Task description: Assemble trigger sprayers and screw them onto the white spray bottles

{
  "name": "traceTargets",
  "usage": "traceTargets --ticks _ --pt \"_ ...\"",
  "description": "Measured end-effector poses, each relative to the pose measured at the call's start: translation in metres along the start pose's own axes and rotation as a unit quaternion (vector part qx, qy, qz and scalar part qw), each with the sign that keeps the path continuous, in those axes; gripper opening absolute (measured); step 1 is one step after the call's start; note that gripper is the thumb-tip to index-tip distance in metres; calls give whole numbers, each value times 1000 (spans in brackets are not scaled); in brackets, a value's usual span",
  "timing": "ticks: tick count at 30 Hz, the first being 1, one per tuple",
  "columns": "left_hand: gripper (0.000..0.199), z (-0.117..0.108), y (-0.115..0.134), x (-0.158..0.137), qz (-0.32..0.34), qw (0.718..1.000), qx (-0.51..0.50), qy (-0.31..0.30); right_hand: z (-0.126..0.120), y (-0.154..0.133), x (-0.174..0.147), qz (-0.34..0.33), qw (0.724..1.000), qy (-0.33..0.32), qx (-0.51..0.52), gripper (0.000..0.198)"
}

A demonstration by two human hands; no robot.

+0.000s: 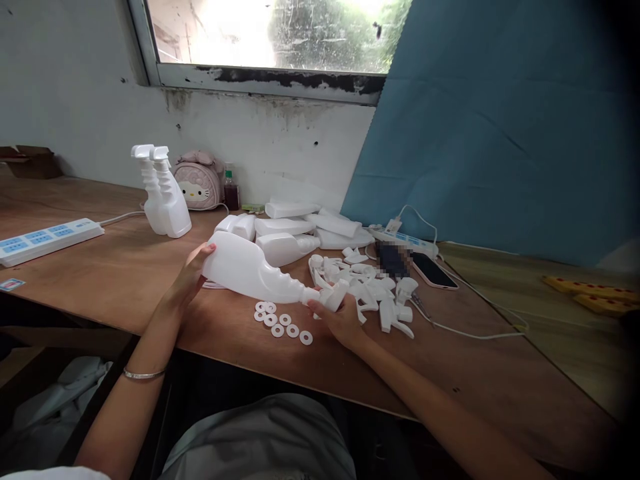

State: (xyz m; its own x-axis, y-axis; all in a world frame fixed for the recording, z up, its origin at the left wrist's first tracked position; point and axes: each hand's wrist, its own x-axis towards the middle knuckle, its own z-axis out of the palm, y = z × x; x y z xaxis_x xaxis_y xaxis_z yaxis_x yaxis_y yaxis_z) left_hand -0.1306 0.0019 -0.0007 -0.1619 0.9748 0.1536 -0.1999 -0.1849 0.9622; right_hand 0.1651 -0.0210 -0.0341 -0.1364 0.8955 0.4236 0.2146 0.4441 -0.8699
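A white plastic spray bottle [245,267] lies tilted in the air above the table, its base to the left and its neck to the right. My left hand [193,270] is closed around the base end. At the neck, my right hand [343,317] grips a white trigger sprayer head [333,293], which meets the bottle's mouth; whether it is threaded on I cannot tell. Just below the bottle, several white ring washers [285,320] lie on the wood. A pile of loose trigger sprayer heads [373,287] sits right beside my right hand.
Behind lie several white bottles [287,247]. Two bottles with sprayer heads [170,200] stand upright at the left, near a pink bag [199,183]. A power strip [50,241] rests at the left edge; a phone [434,270] and white cable [480,333] are at the right.
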Motion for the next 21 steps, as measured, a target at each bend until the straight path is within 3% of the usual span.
traceTargets --ticks 7,12,16,19,21 --pt "47 -1 -1 1 2 1000 12 -20 0 -7 1 5 1000 10 -17 32" --pt "47 0 -2 2 -17 1000 20 -16 2 -5 1 26 999 28 37 36" --pt "48 0 -3 2 -23 999 23 -9 1 -8 2 -63 998 21 16 44" --pt "51 -1 -3 3 -24 999 23 -5 0 -10 3 -144 989 15 9 37" --pt "52 -1 -3 3 -26 999 20 -6 0 -9 4 -158 987 15 16 31"
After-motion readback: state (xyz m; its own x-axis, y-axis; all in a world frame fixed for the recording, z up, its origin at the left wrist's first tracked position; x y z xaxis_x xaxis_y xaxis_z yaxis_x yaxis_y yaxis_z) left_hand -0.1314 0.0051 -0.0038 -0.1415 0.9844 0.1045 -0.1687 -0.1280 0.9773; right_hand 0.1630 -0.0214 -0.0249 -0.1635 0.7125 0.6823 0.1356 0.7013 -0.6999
